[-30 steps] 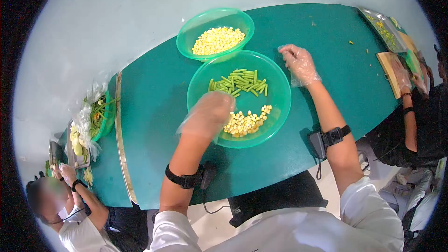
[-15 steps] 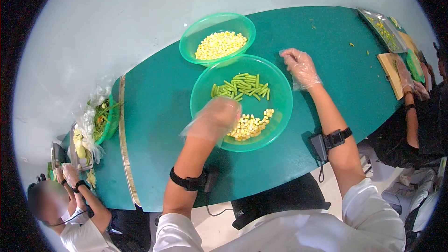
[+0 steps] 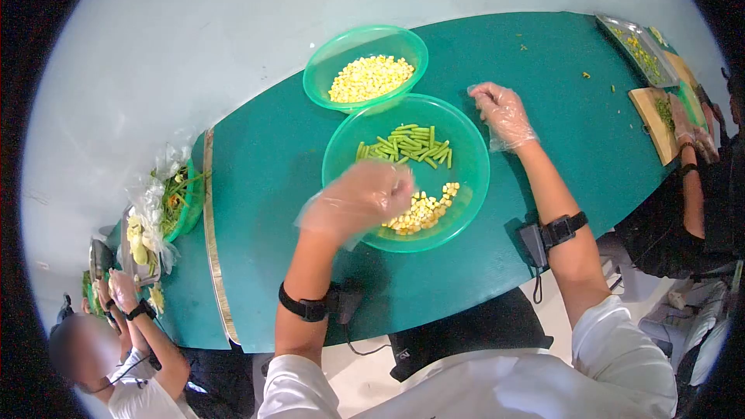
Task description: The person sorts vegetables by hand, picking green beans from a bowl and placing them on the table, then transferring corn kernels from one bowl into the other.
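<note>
Now left hand (image 3: 361, 198) curls over corn (image 3: 423, 213) in bowl (image 3: 468, 161), grip unclear; right hand (image 3: 503, 112) lies slack

A shared food-preparation kitchen is indicated. A long teal table (image 3: 264, 209) is set with green plastic bowls: a corn bowl (image 3: 365, 70) at upper centre and a bean bowl (image 3: 469, 178) just below it. A cutting board (image 3: 652, 120) and steel tray (image 3: 632, 39) are seen at upper right, and vegetable trimmings (image 3: 171, 202) at the left edge. Disposable gloves (image 3: 504, 112) and a white coat (image 3: 543, 384) are worn, and co-workers are seated at lower left (image 3: 136, 376) and far right (image 3: 691, 209).
</note>
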